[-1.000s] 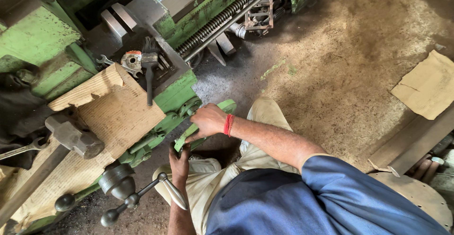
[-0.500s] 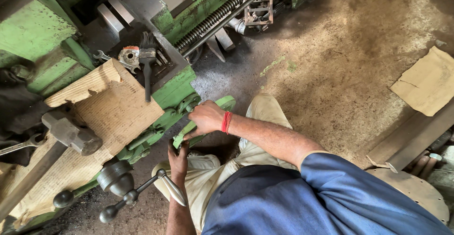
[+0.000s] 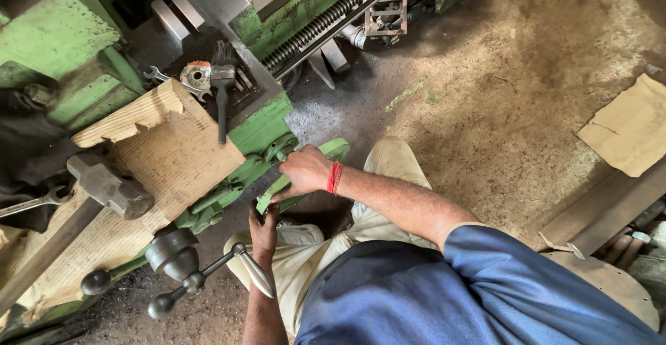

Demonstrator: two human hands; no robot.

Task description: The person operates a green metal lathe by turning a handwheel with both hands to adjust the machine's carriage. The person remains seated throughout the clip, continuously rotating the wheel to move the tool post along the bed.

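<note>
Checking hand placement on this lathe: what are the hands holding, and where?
Both hands grip the green lever: right hand around its middle, left hand at its lower end.

Single head-worn view looks steeply down from above the person's shoulders, close over both hands at the green lathe [image 3: 291,119], machine filling upper left, dirt floor [image 3: 527,88] spreading right.

Green metal lever [image 3: 316,168] (flat, apparently tilted) beside lathe front.
</note>
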